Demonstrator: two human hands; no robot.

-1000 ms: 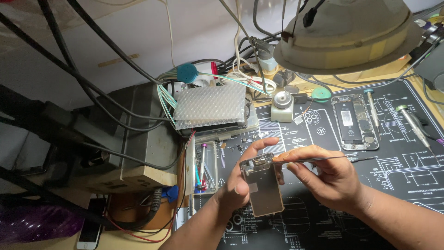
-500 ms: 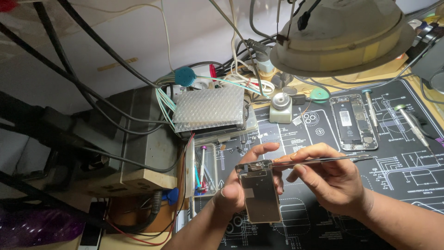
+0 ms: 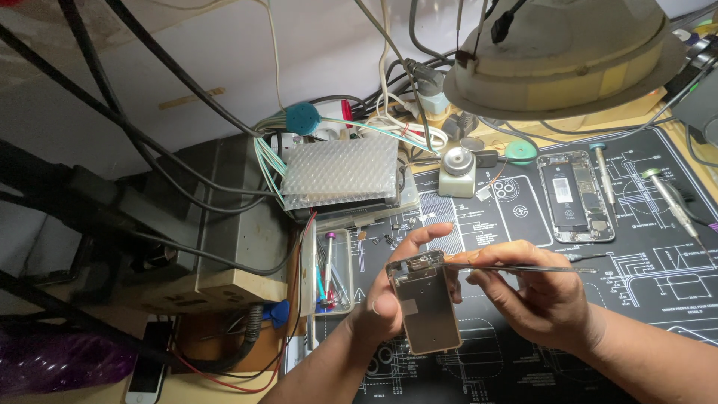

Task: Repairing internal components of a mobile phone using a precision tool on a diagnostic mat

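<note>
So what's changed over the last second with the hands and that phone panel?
Little. The left hand still grips the phone panel, now held a bit more upright than a second ago. The right hand keeps the thin tool at the panel's top edge, grip unchanged. The opened phone and the screwdrivers lie where they were on the mat.

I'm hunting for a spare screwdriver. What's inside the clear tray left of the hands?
The clear tray holds a purple-capped screwdriver standing among thin red and blue tools. What lies at the bottom is hidden beneath them, and the left hand covers nothing of it.
</note>
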